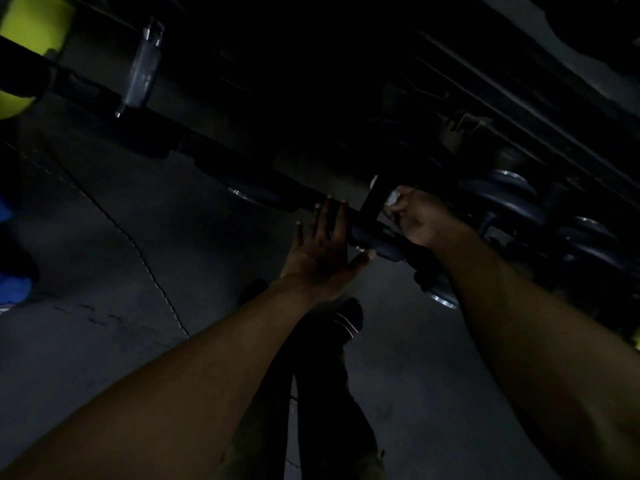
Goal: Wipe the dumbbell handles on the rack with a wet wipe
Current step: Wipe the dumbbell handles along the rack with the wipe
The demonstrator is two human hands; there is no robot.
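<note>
The scene is very dark. A black dumbbell rack (214, 157) runs from upper left down to the right. My left hand (325, 247) lies flat with straight fingers against the rack's front rail. Just right of it, my right hand (420, 218) is curled round a white wet wipe (393, 197), pressed at a dumbbell handle behind a black upright. Round black dumbbells (512, 192) with shiny end caps sit on the rack to the right. The handle itself is mostly hidden by my fingers.
Dark grey floor (104, 244) with a seam spreads at left and below. A yellow padded object (31, 26) sits at top left, something blue (10, 271) at the left edge. My legs and a socked foot (346, 320) are below my hands.
</note>
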